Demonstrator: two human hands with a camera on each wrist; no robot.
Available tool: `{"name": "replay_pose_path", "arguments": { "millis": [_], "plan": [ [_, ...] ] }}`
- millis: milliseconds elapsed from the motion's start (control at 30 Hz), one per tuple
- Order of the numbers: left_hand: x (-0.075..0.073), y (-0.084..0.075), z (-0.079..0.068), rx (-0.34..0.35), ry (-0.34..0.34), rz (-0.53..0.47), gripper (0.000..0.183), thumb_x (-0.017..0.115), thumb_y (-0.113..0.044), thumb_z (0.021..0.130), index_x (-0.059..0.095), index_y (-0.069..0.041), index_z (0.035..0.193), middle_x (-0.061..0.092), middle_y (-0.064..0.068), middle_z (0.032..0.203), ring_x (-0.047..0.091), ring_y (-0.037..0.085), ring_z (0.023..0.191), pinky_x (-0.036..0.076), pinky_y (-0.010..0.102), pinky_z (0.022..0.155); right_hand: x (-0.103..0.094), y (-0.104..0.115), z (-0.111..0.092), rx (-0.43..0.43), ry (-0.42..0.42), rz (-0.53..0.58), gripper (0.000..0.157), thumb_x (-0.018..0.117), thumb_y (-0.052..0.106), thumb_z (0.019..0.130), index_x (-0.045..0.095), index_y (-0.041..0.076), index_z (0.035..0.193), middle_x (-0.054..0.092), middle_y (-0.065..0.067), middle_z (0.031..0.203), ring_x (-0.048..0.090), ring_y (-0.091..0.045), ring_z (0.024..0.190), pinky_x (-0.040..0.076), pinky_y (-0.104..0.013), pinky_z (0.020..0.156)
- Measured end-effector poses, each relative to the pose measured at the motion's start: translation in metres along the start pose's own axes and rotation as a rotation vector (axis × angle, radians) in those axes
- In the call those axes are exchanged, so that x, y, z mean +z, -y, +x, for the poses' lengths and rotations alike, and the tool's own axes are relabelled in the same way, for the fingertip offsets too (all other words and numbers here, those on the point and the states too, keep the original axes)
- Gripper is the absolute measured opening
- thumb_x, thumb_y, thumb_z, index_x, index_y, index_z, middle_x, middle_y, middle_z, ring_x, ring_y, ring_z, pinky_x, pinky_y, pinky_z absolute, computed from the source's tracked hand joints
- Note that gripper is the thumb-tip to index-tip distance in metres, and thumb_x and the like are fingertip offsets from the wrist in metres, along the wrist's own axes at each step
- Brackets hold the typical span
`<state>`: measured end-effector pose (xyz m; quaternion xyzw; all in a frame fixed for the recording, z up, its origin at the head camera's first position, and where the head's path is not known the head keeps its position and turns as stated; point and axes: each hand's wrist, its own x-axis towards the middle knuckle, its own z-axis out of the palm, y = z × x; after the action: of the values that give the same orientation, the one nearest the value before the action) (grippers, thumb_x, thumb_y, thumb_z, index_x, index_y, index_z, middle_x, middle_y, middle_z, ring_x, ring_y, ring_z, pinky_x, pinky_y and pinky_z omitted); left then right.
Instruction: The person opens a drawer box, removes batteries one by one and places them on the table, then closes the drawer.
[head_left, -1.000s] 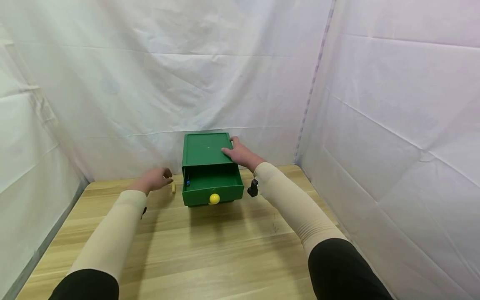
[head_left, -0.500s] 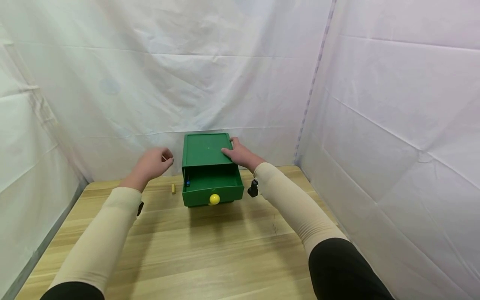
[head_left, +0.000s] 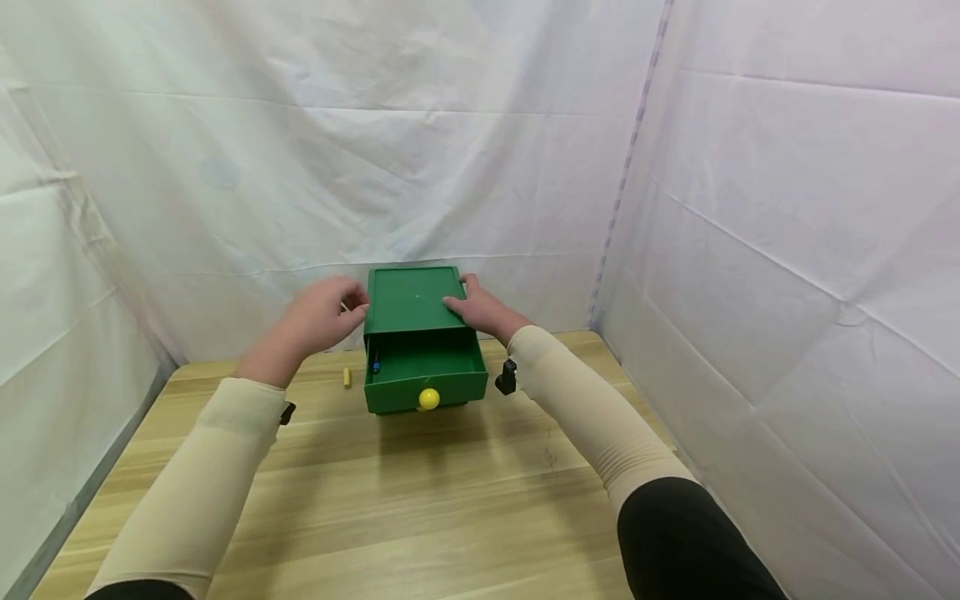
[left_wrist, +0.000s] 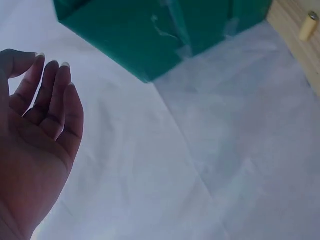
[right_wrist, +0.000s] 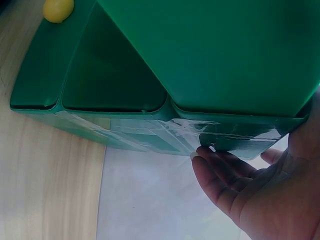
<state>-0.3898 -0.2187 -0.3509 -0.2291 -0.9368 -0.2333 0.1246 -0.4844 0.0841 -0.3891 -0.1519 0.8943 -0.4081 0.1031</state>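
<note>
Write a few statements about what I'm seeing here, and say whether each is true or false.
1. The right hand touches the green cabinet. True.
2. The drawer has a yellow knob. True.
3. The drawer is fully shut. False: it is pulled out.
4. Both hands hold something. False: the left hand holds nothing.
5. A small yellow cylinder lies on the table. True.
6. The cylinder touches the cabinet. False: they are apart.

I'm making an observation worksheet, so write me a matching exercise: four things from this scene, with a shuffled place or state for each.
1 Right hand
2 Knob
3 Drawer
4 Small cylinder

A Pulled open
B On the tabletop, left of the box
C Touching the box's right side
D Round, on the drawer's front

Pairs: 1-C, 2-D, 3-A, 4-B
</note>
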Motion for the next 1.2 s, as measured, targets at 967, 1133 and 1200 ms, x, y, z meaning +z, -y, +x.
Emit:
{"name": "replay_pose_path", "arguments": {
  "millis": [967, 1133, 1200],
  "plan": [
    [0.032, -0.079, -0.007, 0.113, 0.489, 0.509, 0.025, 0.074, -0.015, 0.093, 0.068, -0.004, 0.115, 0.07, 0.008, 0.105, 0.065, 0.023, 0.093, 0.055, 0.042, 0.088, 0.002, 0.004, 0.003, 0.025, 0.017, 0.025, 0.079, 0.05, 0.053, 0.103, 0.007, 0.021, 0.161, 0.034, -0.016, 0.158, 0.045, -0.029, 0.138, 0.04, -0.049, 0.11],
    [0.035, -0.084, -0.004, 0.107, 0.507, 0.553, 0.012, 0.073, -0.015, 0.093, 0.066, -0.008, 0.099, 0.067, 0.004, 0.093, 0.061, 0.02, 0.081, 0.056, 0.042, 0.083, 0.001, 0.004, 0.0, 0.007, 0.004, 0.03, 0.078, 0.05, 0.051, 0.103, 0.009, 0.018, 0.16, 0.037, -0.018, 0.156, 0.046, -0.031, 0.137, 0.041, -0.051, 0.109],
    [0.036, -0.084, -0.003, 0.115, 0.524, 0.576, 0.007, 0.071, -0.013, 0.094, 0.065, -0.008, 0.097, 0.065, 0.004, 0.089, 0.059, 0.019, 0.078, 0.056, 0.041, 0.081, 0.001, 0.004, -0.001, 0.003, 0.006, 0.032, 0.077, 0.05, 0.051, 0.103, 0.009, 0.019, 0.16, 0.037, -0.018, 0.156, 0.046, -0.031, 0.137, 0.041, -0.051, 0.109]
  ]
}}
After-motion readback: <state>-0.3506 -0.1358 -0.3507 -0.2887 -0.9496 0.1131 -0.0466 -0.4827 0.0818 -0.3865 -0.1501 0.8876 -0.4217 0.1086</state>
